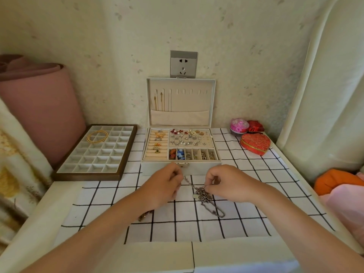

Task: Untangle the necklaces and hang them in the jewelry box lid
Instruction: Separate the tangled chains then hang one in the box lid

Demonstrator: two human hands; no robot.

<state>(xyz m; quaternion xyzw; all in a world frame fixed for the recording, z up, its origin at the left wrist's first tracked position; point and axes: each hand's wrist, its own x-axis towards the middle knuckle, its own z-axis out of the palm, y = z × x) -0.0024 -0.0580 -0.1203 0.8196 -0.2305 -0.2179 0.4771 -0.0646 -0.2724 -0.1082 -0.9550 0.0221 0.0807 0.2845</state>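
Pinching tangled chains point(202, 194) over checked cloth point(246, 219) are left grip point(163, 186), right grip point(228, 184) (socket point(183, 65) behind).

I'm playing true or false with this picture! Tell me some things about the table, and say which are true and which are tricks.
1. The left hand and the right hand both pinch the tangled silver chain. True.
2. The jewelry box lid is shut. False: it stands open, upright by the wall.
3. Gold bangles lie in the divided tray. True.
4. The red heart box sits on the left side. False: it sits right of the jewelry box.
5. Nothing hangs in the lid yet. False: gold necklaces hang on its left side.
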